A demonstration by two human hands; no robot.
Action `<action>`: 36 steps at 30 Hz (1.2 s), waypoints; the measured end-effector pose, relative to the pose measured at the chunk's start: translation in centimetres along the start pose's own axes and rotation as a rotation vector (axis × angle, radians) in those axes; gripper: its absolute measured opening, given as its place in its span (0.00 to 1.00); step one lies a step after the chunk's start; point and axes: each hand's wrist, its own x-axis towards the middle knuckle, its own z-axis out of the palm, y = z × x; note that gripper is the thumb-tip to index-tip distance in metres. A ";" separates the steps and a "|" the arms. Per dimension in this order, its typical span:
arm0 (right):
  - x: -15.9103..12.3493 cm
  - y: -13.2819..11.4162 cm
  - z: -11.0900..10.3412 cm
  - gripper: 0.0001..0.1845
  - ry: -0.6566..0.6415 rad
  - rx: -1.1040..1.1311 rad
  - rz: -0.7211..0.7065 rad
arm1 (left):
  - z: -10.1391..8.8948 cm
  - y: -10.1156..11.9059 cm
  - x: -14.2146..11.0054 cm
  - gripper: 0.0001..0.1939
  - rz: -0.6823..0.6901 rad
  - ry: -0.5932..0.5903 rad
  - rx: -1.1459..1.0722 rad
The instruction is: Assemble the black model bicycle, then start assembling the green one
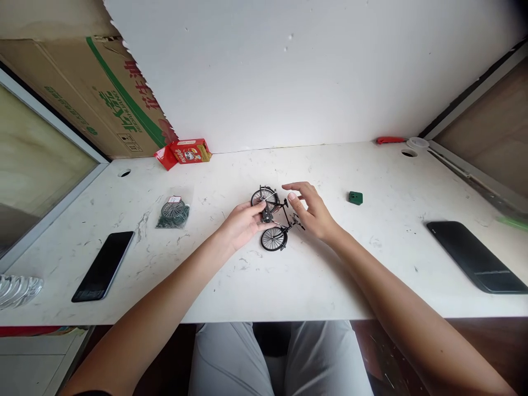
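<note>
My left hand (244,224) pinches one small black model bicycle (268,215) (two spoked wheels (274,238)) mid-body; my right hand (312,210), loosely spread, hovers beside it.

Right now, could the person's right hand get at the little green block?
Probably yes: the right hand looks open, and nothing shows standing between it and the green block. The left hand grips the model bicycle, which lies on the other side.

Bright diffuse light; soft shadows; edges stretched.
</note>
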 end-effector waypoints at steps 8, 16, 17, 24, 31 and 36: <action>0.1 -0.3 -1.2 0.37 0.007 -0.144 -0.067 | 0.4 -0.8 1.8 0.12 0.161 -0.008 0.098; 0.0 -0.8 -1.0 0.43 0.057 -0.369 -0.248 | 0.4 -0.4 2.1 0.19 0.309 -0.121 0.101; 0.0 -0.9 -1.0 0.41 0.064 -0.393 -0.262 | 0.2 -0.3 2.1 0.19 0.301 -0.139 0.102; 0.0 -1.8 -2.0 0.42 -0.053 -0.541 -0.398 | -2.3 1.5 2.3 0.18 0.099 -0.350 0.236; -0.2 -3.0 -1.3 0.39 -0.160 -0.523 -0.432 | -4.8 2.2 1.8 0.20 0.074 -0.397 0.602; -0.3 -3.0 -0.4 0.24 -0.074 -0.477 -0.442 | -5.7 2.4 1.3 0.20 0.112 -0.414 0.494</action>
